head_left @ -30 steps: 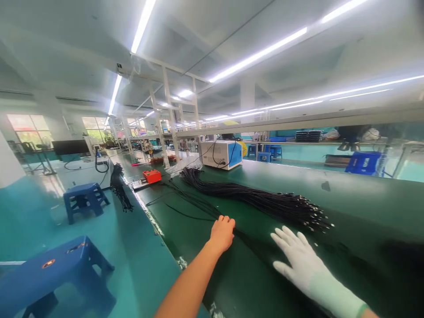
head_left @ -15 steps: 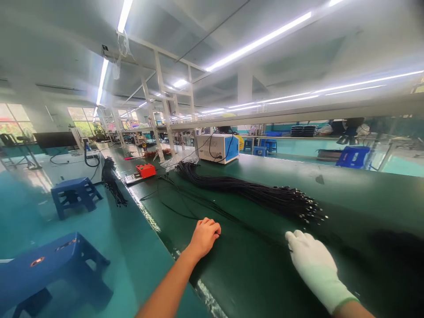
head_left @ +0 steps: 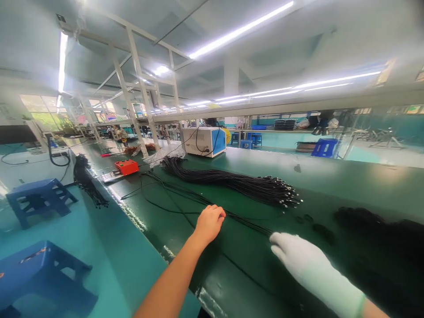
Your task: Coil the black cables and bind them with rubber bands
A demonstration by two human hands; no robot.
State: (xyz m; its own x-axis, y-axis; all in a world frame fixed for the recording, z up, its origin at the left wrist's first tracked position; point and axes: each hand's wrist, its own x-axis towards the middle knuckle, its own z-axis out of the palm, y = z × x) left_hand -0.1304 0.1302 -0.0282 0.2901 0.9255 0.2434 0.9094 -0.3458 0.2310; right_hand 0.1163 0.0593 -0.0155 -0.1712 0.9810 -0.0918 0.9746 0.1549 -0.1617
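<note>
Over the green bench, my bare left hand (head_left: 211, 224) is closed, its curled fingers on a few thin black cables (head_left: 248, 221). To its right, my right hand (head_left: 293, 254) wears a white knitted glove and pinches the same cables near its thumb and fingertips. The far parts of these loose cables trail back to the left across the bench. A thick bundle of black cables (head_left: 225, 177) with pale tips lies beyond both hands, touched by neither. The fingertips of both hands are partly hidden.
A red box with green buttons (head_left: 126, 167) sits at the left of the green bench (head_left: 347, 181). Behind the bundle stand a white and blue machine (head_left: 203, 142) and clear plastic bag (head_left: 165, 154). Dark coils (head_left: 380, 225) lie right. Blue stools (head_left: 43, 274) stand below the bench edge.
The view has swung right. My gloved hand has moved closer to my left hand and now grips the loose cables, which are drawn straighter between the two hands.
</note>
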